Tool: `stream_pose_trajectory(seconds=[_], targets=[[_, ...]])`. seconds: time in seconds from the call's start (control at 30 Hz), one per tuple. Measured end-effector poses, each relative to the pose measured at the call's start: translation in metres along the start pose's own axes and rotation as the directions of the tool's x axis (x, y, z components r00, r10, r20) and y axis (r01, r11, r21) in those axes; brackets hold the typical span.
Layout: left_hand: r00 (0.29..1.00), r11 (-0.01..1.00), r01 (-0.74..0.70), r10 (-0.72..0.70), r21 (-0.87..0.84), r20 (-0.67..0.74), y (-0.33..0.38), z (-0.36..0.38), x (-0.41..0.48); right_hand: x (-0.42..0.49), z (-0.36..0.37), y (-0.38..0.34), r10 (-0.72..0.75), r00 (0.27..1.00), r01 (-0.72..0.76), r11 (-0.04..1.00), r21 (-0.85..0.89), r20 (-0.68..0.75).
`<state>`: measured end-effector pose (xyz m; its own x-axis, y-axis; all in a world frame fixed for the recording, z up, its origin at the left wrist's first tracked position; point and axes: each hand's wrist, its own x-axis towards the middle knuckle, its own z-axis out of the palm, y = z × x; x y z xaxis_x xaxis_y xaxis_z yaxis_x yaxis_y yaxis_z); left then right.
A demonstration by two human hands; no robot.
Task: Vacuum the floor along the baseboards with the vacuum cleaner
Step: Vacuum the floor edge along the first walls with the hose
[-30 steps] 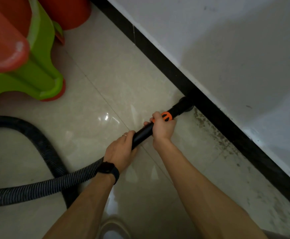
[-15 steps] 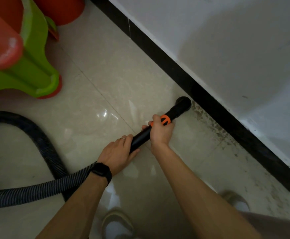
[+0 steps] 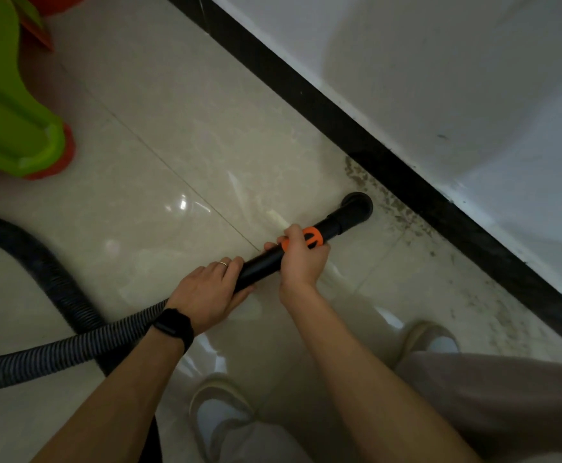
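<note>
Black wand (image 3: 261,266), orange collar (image 3: 316,236) (ribbed hose (image 3: 55,356))

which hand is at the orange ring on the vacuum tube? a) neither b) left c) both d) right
d: the right hand grips the tube at the orange ring, while the left hand holds it further back, by the hose.

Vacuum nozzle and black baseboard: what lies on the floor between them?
In the head view, a narrow strip of tile floor with dark specks of dirt separates the nozzle from the baseboard; they do not touch.
</note>
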<state>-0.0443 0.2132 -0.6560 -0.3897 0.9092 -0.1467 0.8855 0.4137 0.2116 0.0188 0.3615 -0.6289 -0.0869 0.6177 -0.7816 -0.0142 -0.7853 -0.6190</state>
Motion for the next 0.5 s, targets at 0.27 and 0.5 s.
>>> stream_pose_trajectory(seconds=[0.27, 0.5], targets=[[0.984, 0.982, 0.17, -0.166, -0.079, 0.063, 0.005, -0.01, 0.021, 0.02, 0.024, -0.015, -0.017, 0.996, 0.023, 0.997, -0.067, 0.086], [0.985, 0.981, 0.168, -0.163, -0.097, 0.055, 0.005, -0.006, 0.03, 0.03, 0.03, -0.023, -0.026, 0.993, 0.039, 0.994, -0.106, 0.119]])
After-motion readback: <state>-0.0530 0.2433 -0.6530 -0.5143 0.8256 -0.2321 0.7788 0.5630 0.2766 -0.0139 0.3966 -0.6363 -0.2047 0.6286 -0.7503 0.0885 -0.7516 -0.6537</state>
